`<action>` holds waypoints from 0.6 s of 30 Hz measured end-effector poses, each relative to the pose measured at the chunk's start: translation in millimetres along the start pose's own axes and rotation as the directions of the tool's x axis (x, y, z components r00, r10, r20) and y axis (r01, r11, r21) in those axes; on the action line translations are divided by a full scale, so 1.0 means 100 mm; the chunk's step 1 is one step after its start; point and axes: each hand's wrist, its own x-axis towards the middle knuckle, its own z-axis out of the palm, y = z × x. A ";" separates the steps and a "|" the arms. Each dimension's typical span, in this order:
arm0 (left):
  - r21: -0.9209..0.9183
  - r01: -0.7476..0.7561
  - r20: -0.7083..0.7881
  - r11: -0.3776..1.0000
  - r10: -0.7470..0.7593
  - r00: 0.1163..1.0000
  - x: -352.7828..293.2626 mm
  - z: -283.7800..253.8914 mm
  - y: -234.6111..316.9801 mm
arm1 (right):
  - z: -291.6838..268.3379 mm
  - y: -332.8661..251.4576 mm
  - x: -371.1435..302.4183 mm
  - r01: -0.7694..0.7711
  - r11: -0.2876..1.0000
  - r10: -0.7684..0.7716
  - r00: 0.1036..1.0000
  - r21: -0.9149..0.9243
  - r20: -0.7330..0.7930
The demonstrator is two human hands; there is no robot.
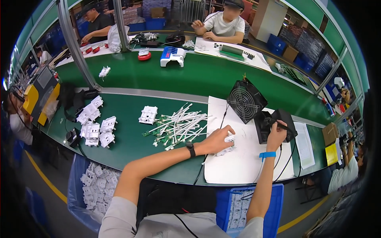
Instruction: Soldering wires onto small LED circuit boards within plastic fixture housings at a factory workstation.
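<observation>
My left hand [220, 140] is closed on a white plastic housing [228, 149] on the white paper sheet [222, 168], its fingers covering much of the part. Farther right, my right hand [276, 136] grips the black handle of what looks like a soldering iron [282, 127], beside a black box-shaped stand [262, 130]. The iron's tip cannot be made out. A black fan with a round wire guard [243, 102] stands behind both hands. Left of my left hand lies a pile of white wires with small green boards [178, 125].
Several white housings [90, 133] lie at the left, and one more [148, 115] sits near the wires. Below the bench are a lined bin of white parts [97, 186] and a blue crate [276, 202]. Cables [285, 168] cross the right side. Co-workers sit across the green conveyor [158, 79].
</observation>
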 end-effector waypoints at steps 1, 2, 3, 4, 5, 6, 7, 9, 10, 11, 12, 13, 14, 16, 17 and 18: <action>0.022 0.020 -0.025 1.000 -0.020 0.999 0.02 0.03 -0.09 | 0.03 -0.09 -0.05 -0.050 0.998 0.050 0.999 0.031 -0.019; 0.043 0.034 -0.042 0.998 -0.033 0.999 0.04 0.03 -0.09 | 0.04 -0.14 -0.08 -0.049 0.998 0.050 0.999 0.029 -0.021; 0.042 0.032 -0.039 0.999 -0.030 0.999 0.07 0.02 -0.10 | 0.05 -0.19 -0.11 -0.008 0.997 0.017 0.993 0.082 -0.113; 0.103 0.041 0.017 0.994 -0.043 0.999 0.10 -0.03 -0.04 | 0.05 -0.21 -0.14 0.036 0.991 -0.009 0.979 0.130 -0.205; 0.164 0.047 0.072 0.985 -0.060 0.996 0.12 -0.07 -0.01 | 0.03 -0.22 -0.18 0.028 0.990 0.009 0.967 0.141 -0.253; 0.162 0.046 0.078 0.986 -0.060 0.995 0.13 -0.06 -0.04 | 0.00 -0.22 -0.21 0.020 0.988 0.027 0.953 0.152 -0.301; 0.238 -0.036 0.031 0.971 0.030 0.999 0.12 -0.04 -0.04 | -0.04 -0.24 -0.22 0.097 0.963 -0.004 0.937 0.250 -0.350; 0.310 -0.101 -0.007 0.945 0.108 0.994 0.06 0.00 -0.05 | -0.13 -0.28 -0.26 0.151 0.960 -0.047 0.918 0.235 -0.394; 0.371 -0.140 -0.034 0.918 0.164 0.986 0.02 0.04 0.04 | -0.23 -0.27 -0.28 0.148 0.960 -0.042 0.915 0.237 -0.400; 0.432 -0.171 -0.057 0.886 0.216 0.975 -0.04 0.07 0.10 | -0.24 -0.23 -0.31 0.162 0.957 -0.052 0.911 0.239 -0.410; 0.447 -0.148 -0.029 0.882 0.180 0.983 -0.10 0.07 0.14 | -0.24 -0.21 -0.37 0.177 0.954 -0.062 0.906 0.241 -0.419; 0.468 -0.122 0.011 0.876 0.132 0.991 -0.17 0.03 0.17 | -0.20 -0.24 -0.49 0.069 0.940 0.042 0.949 0.335 -0.312; 0.484 -0.101 0.053 0.869 0.086 0.995 -0.21 0.01 0.18 | -0.19 -0.22 -0.59 0.026 0.946 0.046 0.975 0.323 -0.216; 0.442 -0.181 0.041 0.878 0.182 0.982 -0.26 0.00 0.11 | -0.15 -0.18 -0.80 -0.035 0.939 0.053 0.998 0.341 -0.045; 0.426 -0.208 0.034 0.880 0.214 0.976 -0.28 -0.03 0.07 | -0.12 -0.25 -0.87 -0.097 0.915 0.095 0.995 0.391 0.026; 0.401 -0.198 0.023 0.894 0.207 0.978 -0.29 -0.06 0.02 | -0.10 -0.34 -0.93 -0.162 0.886 0.132 0.986 0.435 0.099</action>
